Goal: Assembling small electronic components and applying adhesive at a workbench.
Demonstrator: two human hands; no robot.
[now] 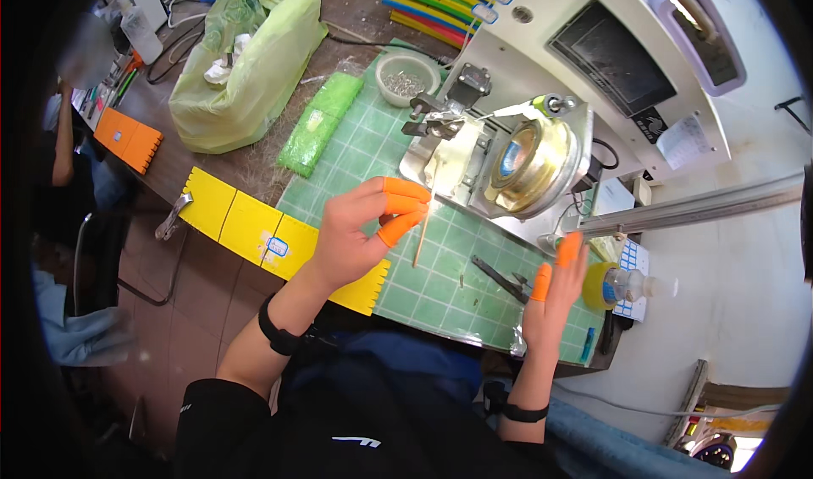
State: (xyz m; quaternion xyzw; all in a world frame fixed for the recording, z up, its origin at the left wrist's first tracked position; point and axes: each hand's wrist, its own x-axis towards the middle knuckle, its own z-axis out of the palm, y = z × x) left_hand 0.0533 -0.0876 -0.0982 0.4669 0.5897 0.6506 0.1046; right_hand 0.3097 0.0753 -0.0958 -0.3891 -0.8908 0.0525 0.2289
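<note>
Thin stick (422,242): clock centre for all entries, over the green mat (457,240).
Left hand (351,233): 9 o'clock; orange-covered fingers (405,204) closed together, my stick pinched at the tips.
Right hand (550,305): 4 o'clock; my thumb and forefinger parted, nothing visible between.
Dark tool (498,279): 4 o'clock, on the mat, near my right hand.
Metal drum (550,172): 2 o'clock.
Bowl (408,61): 12 o'clock, containing small pieces.
Yellow strip (254,221): 9 o'clock, partly beneath my left wrist.

workshop: bench machine (546,68), gridded mat (457,242)
</note>
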